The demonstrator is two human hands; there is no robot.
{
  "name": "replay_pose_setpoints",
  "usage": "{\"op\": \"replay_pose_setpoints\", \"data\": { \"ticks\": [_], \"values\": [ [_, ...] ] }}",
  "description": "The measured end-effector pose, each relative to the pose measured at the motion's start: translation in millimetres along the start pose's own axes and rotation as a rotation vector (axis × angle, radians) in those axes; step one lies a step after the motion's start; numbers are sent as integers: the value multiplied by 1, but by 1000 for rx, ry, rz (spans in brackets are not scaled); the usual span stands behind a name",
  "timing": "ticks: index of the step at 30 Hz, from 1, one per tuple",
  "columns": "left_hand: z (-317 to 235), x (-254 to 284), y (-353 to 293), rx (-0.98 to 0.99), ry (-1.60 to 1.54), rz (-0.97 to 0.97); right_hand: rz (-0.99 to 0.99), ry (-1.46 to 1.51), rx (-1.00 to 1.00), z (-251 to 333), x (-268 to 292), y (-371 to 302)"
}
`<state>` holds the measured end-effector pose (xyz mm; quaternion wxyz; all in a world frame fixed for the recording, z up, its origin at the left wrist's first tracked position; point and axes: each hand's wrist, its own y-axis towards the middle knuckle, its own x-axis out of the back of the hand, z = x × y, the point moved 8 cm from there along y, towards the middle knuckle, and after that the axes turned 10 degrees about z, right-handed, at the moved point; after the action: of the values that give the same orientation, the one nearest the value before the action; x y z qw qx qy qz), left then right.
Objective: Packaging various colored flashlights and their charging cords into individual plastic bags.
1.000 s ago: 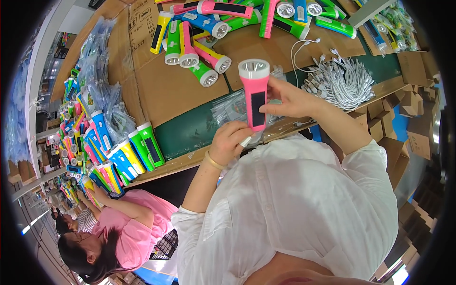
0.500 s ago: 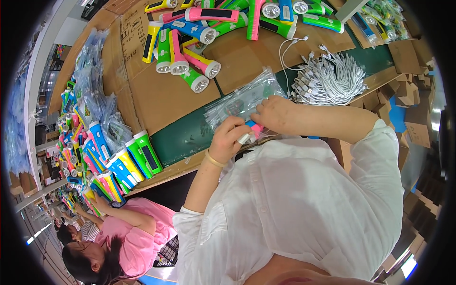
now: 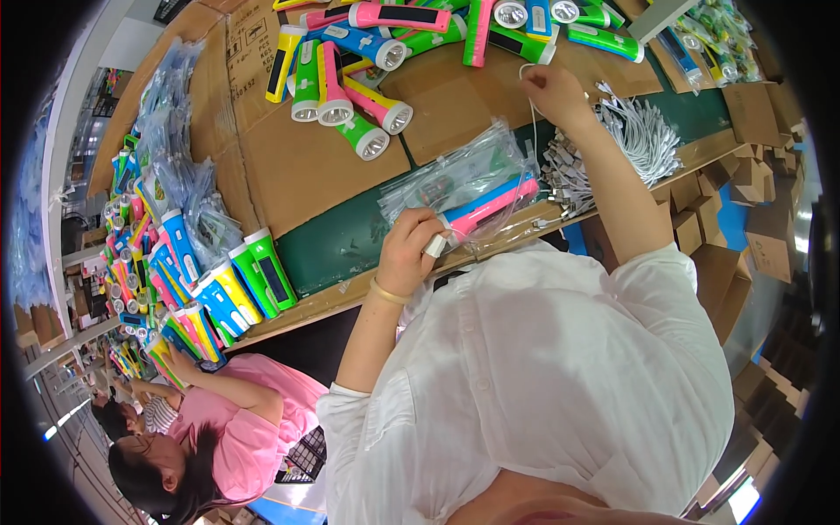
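My left hand (image 3: 411, 249) is closed on the white end of a pink and blue flashlight (image 3: 494, 203), which lies at the table's near edge. Clear plastic film shows around part of this flashlight. Up and to the right, my right hand (image 3: 556, 94) pinches a white cable (image 3: 535, 131), whose length hangs down toward the flashlight. Under the flashlight's far side lies a stack of clear plastic bags (image 3: 446, 175). A bundle of white charging cables (image 3: 634, 140) lies beside my right forearm.
Loose flashlights (image 3: 367, 136) in several colours are heaped on cardboard (image 3: 297, 188) at the far side. More flashlights (image 3: 236, 297) stand at the left, beside a pile of plastic bags (image 3: 171, 131). A person in pink (image 3: 254, 402) works at the lower left. Cardboard boxes (image 3: 761, 236) are at the right.
My right hand has moved from the flashlight up and away, drawing out the white cable. More of the flashlight now shows. My left hand has stayed nearly in place.
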<state>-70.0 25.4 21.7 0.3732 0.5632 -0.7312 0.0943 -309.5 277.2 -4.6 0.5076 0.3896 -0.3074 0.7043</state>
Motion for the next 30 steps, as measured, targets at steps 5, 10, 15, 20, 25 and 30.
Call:
{"op": "replay_pose_setpoints", "data": {
  "ticks": [5,10,15,20,25,30],
  "values": [
    [3,4,-1,10,27,-48,279,887,-27,65,45,-52],
    [3,2,-3,34,-4,-112,336,1038,278,105,69,-76],
    [5,0,-8,100,-33,-132,610,1361,342,116,28,-94],
    [2,-2,-9,67,-44,-139,640,1410,84,83,-27,-100],
    [3,-2,-12,88,-69,-136,640,1108,137,87,-29,-116],
    [4,-7,-11,90,-86,-99,557,793,123,75,-33,-118]
  ]
}}
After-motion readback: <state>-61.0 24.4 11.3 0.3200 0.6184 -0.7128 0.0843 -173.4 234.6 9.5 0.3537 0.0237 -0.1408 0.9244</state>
